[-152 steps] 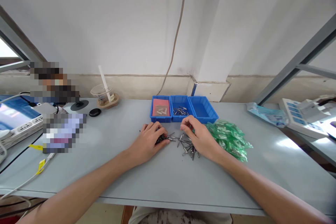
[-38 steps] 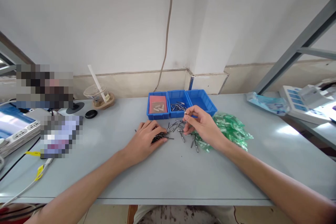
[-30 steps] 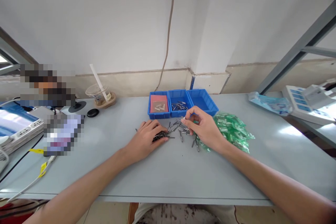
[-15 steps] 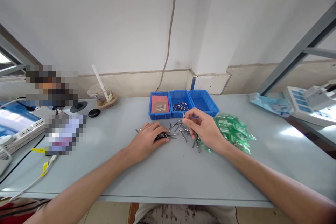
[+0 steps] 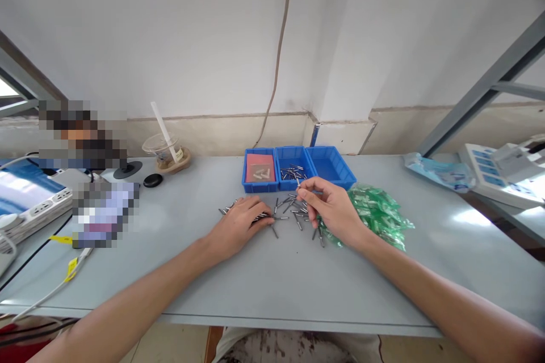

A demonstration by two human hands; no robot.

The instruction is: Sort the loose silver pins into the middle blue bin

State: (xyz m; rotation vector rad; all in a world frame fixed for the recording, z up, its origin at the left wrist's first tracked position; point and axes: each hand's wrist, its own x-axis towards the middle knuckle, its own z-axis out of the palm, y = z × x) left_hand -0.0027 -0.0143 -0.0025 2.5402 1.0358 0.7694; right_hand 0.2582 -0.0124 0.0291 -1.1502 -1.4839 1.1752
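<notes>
My left hand is cupped low over a heap of slim metal pins, its curled fingers and thumb around some of them; the palm side is hidden. Between the thumb and fingertips of my right hand, a small metal pin is pinched, pointing up, just in front of the middle blue bin. More loose pins lie scattered on the table between both hands. Several pins also rest inside the middle bin.
The left blue bin holds a red sheet and a small bag of pale pieces. Beside it stands the right blue bin. Green plastic packets are heaped by my right wrist. A cup with a straw and a power strip are at left.
One pin now lies slanted on the table just below my left thumb. The pin in my right fingers stands slightly higher. Both hands stay almost in place.
</notes>
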